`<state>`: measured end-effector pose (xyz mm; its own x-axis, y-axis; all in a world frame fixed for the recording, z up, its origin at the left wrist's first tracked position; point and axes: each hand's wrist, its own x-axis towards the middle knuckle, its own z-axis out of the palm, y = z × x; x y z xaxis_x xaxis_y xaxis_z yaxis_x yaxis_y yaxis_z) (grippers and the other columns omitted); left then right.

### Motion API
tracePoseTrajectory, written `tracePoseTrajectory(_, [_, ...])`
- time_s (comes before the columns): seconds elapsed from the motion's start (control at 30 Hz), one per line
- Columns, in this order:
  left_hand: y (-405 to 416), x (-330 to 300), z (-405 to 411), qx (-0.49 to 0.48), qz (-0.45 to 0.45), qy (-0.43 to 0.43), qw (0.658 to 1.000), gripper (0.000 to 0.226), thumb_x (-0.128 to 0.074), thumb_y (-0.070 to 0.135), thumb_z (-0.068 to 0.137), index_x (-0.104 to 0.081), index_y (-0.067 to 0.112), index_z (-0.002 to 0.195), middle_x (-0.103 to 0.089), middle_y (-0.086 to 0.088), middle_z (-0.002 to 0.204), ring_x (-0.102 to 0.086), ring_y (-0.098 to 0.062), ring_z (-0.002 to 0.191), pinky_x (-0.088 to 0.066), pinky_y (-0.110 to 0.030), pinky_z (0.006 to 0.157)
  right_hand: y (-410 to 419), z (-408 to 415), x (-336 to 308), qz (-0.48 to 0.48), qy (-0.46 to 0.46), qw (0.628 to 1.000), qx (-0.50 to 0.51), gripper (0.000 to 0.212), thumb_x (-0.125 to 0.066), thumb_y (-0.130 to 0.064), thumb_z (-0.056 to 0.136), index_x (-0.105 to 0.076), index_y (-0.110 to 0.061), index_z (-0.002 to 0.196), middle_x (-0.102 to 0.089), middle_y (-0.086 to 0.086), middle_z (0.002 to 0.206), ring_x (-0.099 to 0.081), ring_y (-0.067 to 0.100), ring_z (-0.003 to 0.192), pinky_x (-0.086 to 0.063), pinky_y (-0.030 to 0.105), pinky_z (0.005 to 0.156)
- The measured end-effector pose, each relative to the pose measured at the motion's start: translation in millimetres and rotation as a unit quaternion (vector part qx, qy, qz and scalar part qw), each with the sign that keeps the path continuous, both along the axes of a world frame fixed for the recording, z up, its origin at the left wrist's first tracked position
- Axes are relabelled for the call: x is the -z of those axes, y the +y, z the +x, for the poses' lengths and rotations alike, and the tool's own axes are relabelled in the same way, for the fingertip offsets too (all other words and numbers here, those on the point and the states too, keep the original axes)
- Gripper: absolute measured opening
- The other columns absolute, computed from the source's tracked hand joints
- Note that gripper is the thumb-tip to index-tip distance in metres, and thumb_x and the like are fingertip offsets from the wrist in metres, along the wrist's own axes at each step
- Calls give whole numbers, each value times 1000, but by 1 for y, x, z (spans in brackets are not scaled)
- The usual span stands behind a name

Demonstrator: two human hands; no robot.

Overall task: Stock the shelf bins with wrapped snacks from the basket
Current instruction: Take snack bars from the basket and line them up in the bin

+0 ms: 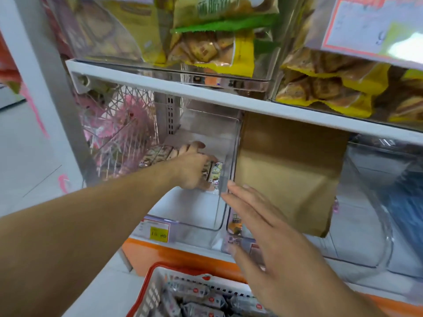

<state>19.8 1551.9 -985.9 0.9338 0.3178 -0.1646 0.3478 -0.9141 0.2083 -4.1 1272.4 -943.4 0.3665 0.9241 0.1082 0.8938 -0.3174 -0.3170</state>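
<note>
Clear-plastic bin [225,143]: left hand [194,165] grips wrapped snacks [214,173] inside; seat them flush beside the existing row. Right hand [263,236] flat-fingered, holding nothing.

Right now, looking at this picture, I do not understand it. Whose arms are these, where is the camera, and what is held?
There is no machine. A person wears one camera on the head, looking forward and down, so both arms are that person's own. The left hand reaches into a clear shelf bin and grips wrapped snacks, beside others already lying there. The right hand is flat and holds nothing, fingertips near the bin's side wall. Below stands the basket with more wrapped snacks. A brown paper bag sits in the next bin.
</note>
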Motion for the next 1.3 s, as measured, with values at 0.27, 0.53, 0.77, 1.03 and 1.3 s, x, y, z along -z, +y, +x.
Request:
tracePoseTrajectory(0.27, [2,22,0,-20,12,-66,998,76,-68,62,89,-36,46,156,-24,-8,164,-22,-41,148,-23,-55,119,-2,-2,3,-11,-19,1000,-7,80,-57,-41,103,-5,-50,163,20,-40,163,17,-14,152,2,11,121])
tracePoseTrajectory(0.53, [3,10,-24,-18,-10,-99,995,56,-58,55,98,-44,43,151,-34,-4,157,-30,-37,143,-28,-53,119,-3,-10,1,-13,9,1000,-2,85,-60,-35,102,-2,-49,163,22,-42,161,14,-14,152,-9,19,125])
tracePoseTrajectory(0.77, [-33,-13,-97,-15,-41,-136,990,56,-39,59,101,-46,38,152,-40,-2,156,-32,-31,145,-30,-55,118,-10,-14,2,-36,-11,999,-7,89,-55,-35,105,11,-41,165,31,-37,161,30,-11,148,10,12,117])
tracePoseTrajectory(1.03, [-132,-5,-216,0,-63,-262,963,51,-47,49,97,-55,34,146,-42,7,152,-37,-20,137,-33,-40,115,-48,-45,12,65,-22,998,-15,73,-61,-17,90,-39,-20,160,-29,-6,170,-24,19,156,-22,34,128])
tracePoseTrajectory(1.3, [-146,103,-296,-96,-83,36,991,84,-28,73,94,-4,37,165,4,1,173,-6,-27,159,-18,-52,125,-70,-78,99,-122,68,990,-12,70,-59,-29,103,-28,-24,165,-30,-4,169,-23,19,155,-24,36,127])
